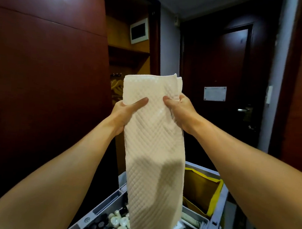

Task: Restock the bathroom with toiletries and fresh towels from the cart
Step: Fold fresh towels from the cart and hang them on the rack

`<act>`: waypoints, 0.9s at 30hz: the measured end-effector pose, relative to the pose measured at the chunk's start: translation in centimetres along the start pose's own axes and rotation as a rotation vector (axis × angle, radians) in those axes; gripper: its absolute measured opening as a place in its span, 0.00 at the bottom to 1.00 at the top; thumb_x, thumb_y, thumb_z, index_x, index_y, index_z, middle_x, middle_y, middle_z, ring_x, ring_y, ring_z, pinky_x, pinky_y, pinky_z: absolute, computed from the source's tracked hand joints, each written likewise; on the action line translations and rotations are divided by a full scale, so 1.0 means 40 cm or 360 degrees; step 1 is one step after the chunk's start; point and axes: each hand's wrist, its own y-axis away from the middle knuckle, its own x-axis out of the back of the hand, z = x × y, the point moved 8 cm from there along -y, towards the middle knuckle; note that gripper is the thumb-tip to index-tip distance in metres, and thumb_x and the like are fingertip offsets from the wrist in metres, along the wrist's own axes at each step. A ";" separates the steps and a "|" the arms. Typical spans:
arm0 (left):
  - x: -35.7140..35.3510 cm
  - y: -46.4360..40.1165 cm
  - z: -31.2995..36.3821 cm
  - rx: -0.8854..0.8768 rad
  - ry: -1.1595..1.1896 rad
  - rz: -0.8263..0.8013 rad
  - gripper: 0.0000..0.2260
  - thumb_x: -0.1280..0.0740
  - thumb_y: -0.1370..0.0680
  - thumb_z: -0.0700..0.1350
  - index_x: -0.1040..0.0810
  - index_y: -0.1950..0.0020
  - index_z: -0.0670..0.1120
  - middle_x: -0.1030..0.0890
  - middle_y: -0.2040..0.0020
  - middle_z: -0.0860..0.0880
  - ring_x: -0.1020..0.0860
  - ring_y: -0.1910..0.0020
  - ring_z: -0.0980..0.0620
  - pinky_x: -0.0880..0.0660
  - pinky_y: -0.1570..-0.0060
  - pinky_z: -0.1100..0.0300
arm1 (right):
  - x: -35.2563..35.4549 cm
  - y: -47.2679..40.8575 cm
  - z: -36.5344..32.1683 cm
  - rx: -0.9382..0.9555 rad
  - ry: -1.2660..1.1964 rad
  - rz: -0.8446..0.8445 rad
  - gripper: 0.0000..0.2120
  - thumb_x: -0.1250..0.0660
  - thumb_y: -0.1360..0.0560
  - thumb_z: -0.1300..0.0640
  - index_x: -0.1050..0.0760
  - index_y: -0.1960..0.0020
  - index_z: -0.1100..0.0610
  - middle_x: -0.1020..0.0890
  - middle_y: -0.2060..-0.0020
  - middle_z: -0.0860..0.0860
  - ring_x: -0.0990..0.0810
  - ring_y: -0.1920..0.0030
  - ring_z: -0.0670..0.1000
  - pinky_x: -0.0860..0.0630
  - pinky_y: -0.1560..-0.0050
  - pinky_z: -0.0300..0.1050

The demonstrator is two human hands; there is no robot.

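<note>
A white quilted towel (152, 150) hangs folded lengthwise in front of me, held up above the cart. My left hand (123, 112) grips its upper left edge with the thumb across the front. On the upper right edge, my right hand (179, 111) holds the cloth, thumb on the front and fingers curled behind. The towel's lower end dangles over the grey housekeeping cart (218, 210), where small toiletry bottles (118, 222), some white and some dark, lie in a tray compartment.
A yellow bag (200, 188) hangs in the cart's far right section. A dark red wood wall (40, 87) fills the left. An open closet with hangers (118, 88) is ahead left, and a dark door with a handle (244, 111) is ahead right.
</note>
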 end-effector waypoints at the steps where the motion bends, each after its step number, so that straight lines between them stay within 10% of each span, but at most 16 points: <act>1: -0.020 0.003 0.004 -0.0005 0.0032 -0.0049 0.32 0.18 0.41 0.57 0.19 0.42 0.45 0.13 0.51 0.49 0.15 0.52 0.49 0.18 0.62 0.58 | 0.015 0.013 -0.008 0.0007 -0.0003 0.0031 0.06 0.29 0.24 0.55 0.23 0.48 0.50 0.14 0.56 0.47 0.14 0.55 0.49 0.17 0.57 0.46; 7: -0.097 0.025 0.039 0.0030 0.0029 -0.0265 0.31 0.18 0.37 0.52 0.22 0.37 0.46 0.14 0.47 0.47 0.15 0.49 0.47 0.18 0.51 0.48 | 0.100 0.108 -0.062 0.0006 0.0070 0.0137 0.12 0.24 0.29 0.58 0.22 0.47 0.53 0.14 0.52 0.52 0.13 0.54 0.52 0.16 0.56 0.49; 18: -0.323 0.142 0.144 0.0031 0.0113 -0.0816 0.10 0.32 0.24 0.44 0.22 0.43 0.47 0.13 0.57 0.48 0.14 0.57 0.48 0.18 0.62 0.52 | 0.242 0.297 -0.256 0.0020 0.0243 0.0112 0.16 0.28 0.29 0.62 0.23 0.43 0.55 0.14 0.52 0.54 0.14 0.53 0.55 0.17 0.53 0.53; 27: -0.513 0.262 0.196 0.0075 0.0292 -0.1245 0.12 0.34 0.29 0.42 0.13 0.51 0.44 0.15 0.52 0.43 0.15 0.53 0.45 0.18 0.58 0.50 | 0.323 0.486 -0.403 -0.0097 0.0319 0.0026 0.20 0.33 0.38 0.62 0.20 0.46 0.59 0.15 0.50 0.58 0.16 0.47 0.61 0.19 0.45 0.60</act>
